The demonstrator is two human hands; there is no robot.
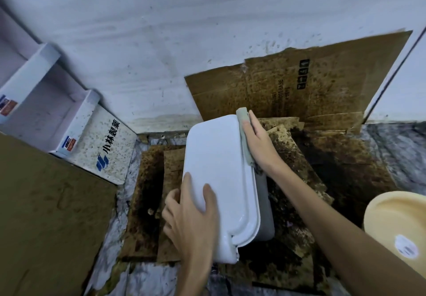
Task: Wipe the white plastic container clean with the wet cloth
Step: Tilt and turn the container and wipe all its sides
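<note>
A white plastic container [219,157] with a closed lid stands on stained cardboard in the middle of the view. My left hand [191,217] lies flat on the near left part of the lid, fingers spread and straight, steadying it. My right hand [259,143] presses a grey-green cloth [245,134] with straight fingers against the container's far right edge. The cloth hangs folded over that edge and runs down along the side. The container's grey right wall shows below my right wrist.
Dirty brown cardboard [299,83] leans on the spotted white wall behind and covers the floor. A white printed box [69,116] sits at left, a large brown board [46,215] at lower left, a cream basin [396,224] at lower right.
</note>
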